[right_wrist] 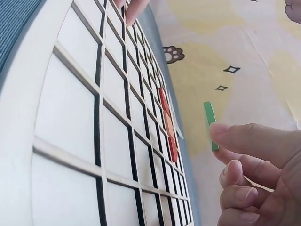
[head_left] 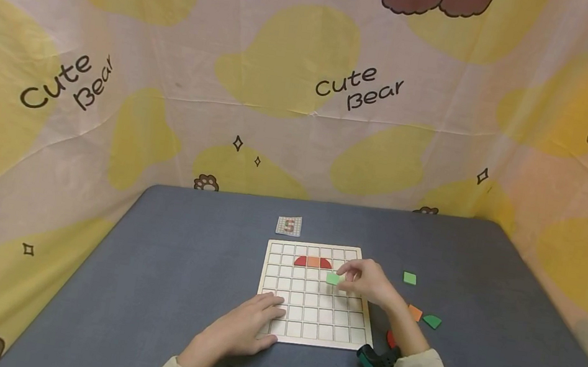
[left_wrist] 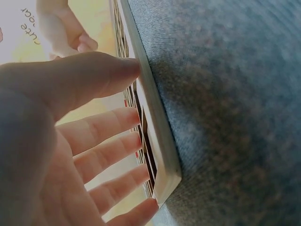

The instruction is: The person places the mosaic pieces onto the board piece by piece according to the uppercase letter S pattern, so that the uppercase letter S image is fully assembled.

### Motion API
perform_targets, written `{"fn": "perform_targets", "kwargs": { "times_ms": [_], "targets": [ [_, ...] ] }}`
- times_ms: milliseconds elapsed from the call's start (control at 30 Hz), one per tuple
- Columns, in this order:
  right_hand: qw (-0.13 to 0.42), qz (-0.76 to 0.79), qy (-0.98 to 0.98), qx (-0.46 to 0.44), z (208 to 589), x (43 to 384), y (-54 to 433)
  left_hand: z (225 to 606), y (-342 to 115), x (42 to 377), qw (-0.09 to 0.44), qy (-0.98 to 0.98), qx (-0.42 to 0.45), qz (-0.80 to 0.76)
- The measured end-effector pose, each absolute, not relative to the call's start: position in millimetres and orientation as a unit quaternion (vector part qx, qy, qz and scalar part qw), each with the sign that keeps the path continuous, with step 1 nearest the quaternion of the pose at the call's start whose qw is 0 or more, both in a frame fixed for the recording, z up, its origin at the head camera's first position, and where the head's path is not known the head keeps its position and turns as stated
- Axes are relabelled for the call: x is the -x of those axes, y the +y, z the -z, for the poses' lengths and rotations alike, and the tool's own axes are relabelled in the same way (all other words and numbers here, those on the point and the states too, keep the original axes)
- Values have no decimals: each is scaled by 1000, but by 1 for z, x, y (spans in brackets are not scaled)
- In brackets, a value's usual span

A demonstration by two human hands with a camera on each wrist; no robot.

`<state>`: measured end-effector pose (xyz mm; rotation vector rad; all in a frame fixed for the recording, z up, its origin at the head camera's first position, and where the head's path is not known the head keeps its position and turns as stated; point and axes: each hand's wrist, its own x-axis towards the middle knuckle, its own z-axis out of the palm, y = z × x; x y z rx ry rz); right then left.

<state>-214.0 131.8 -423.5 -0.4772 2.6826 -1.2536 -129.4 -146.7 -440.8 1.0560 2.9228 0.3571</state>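
1. Right hand — pinching a green square above the board.
2. Left hand — fingers extended, resting at the board's near-left corner.
3. An orange square sits between two red pieces on the board.
4. Loose pieces lie on the tabletop to the right.

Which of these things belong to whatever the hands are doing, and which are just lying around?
Probably part of the job:
gridded board, left hand touching it
green square tile, in the right hand
two red curved tiles and orange square tile, on the board
loose tiles, right of the board
small patterned card, beyond the board

Probably just surroundings:
"Cute Bear" backdrop
grey-blue table
wrist cameras
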Motion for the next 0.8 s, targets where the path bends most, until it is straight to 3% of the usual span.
{"fn": "perform_targets", "kwargs": {
  "times_ms": [800],
  "targets": [
    [66,444,878,167,429,222,110,441,-147,129,7,935,-338,-111]
  ]
}}
